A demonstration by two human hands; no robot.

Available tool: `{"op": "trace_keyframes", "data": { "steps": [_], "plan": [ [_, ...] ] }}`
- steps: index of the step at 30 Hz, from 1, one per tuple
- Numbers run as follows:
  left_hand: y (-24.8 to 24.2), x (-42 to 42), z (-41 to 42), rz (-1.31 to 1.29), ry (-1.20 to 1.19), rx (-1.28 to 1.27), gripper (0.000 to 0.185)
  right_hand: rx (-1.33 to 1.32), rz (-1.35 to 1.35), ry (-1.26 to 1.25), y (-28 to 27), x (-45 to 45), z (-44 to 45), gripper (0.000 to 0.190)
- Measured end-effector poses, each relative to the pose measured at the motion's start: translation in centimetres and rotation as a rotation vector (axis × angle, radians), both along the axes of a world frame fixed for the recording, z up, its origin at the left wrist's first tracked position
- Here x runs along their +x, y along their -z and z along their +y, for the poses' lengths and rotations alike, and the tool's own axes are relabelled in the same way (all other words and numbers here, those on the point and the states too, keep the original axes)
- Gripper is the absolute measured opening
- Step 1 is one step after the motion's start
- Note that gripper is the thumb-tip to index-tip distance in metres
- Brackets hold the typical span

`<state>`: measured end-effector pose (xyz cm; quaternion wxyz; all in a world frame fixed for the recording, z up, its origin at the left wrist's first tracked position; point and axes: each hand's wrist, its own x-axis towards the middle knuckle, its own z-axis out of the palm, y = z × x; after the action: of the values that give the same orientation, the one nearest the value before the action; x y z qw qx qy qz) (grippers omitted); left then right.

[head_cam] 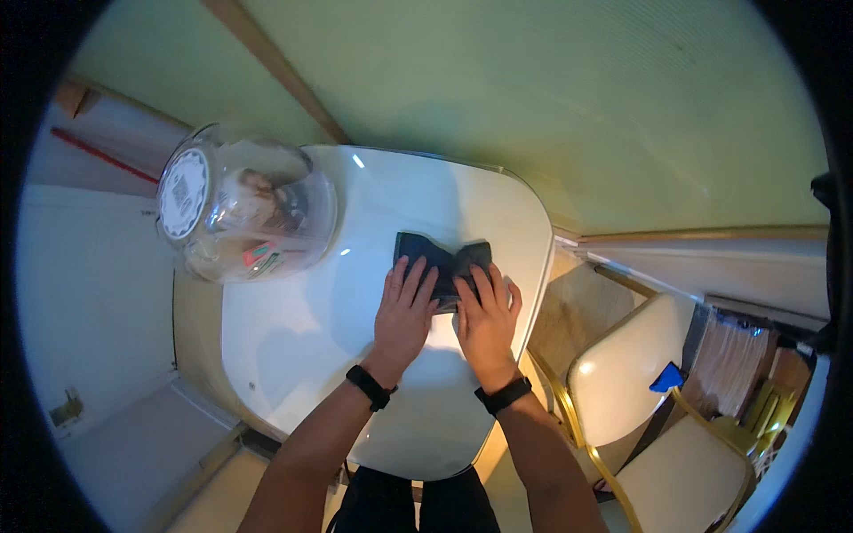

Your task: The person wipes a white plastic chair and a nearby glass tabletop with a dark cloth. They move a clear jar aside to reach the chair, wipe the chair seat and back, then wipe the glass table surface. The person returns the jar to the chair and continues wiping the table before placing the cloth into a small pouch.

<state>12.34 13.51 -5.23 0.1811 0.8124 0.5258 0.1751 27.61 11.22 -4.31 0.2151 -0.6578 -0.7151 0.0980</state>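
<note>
A dark grey cloth lies rumpled on the white tabletop, its far edge raised into two peaks with a dip between. Over its left part, my left hand rests palm down with the fingers stretched forward. My right hand presses its fingertips onto the right part, and its little finger sits off to the side on the table. The fingers of both hands are spread on top of the cloth. Each wrist wears a black band.
A clear plastic jar with indistinct contents lies on its side at the table's left end. A pale green wall borders the far side. To the right stand cream chairs with gold frames, a blue item on one.
</note>
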Motion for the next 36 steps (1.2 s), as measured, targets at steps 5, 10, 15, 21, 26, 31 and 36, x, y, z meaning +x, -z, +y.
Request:
{"op": "trace_keyframes", "data": {
  "steps": [5,10,15,21,26,31,36],
  "plan": [
    [1.6,3.3,5.4,0.056,0.009,0.115,0.045,0.106,-0.076,0.124,1.4,2.2,6.4,0.033],
    [1.8,6.1,8.8,-0.029,0.031,0.114,0.043,0.14,0.008,0.123,1.9,4.4,8.4,0.03],
    [0.5,6.2,3.6,-0.077,0.163,-0.015,0.043,0.051,0.09,0.098,0.3,6.1,1.6,0.036],
    [-0.1,5.9,-4.1,-0.034,0.215,-0.126,0.048,-0.044,0.05,0.003,0.7,6.8,-6.8,0.042],
    [0.4,9.0,1.4,0.025,0.219,0.014,0.049,0.041,0.109,0.156,2.0,8.0,-1.2,0.04],
    [0.3,9.7,3.0,0.001,0.248,0.061,0.046,0.094,0.077,0.219,1.7,7.8,-0.7,0.037],
    [0.4,6.0,-2.2,0.022,0.341,-0.069,0.047,0.045,0.127,0.224,0.4,5.2,-7.3,0.035]
  ]
}}
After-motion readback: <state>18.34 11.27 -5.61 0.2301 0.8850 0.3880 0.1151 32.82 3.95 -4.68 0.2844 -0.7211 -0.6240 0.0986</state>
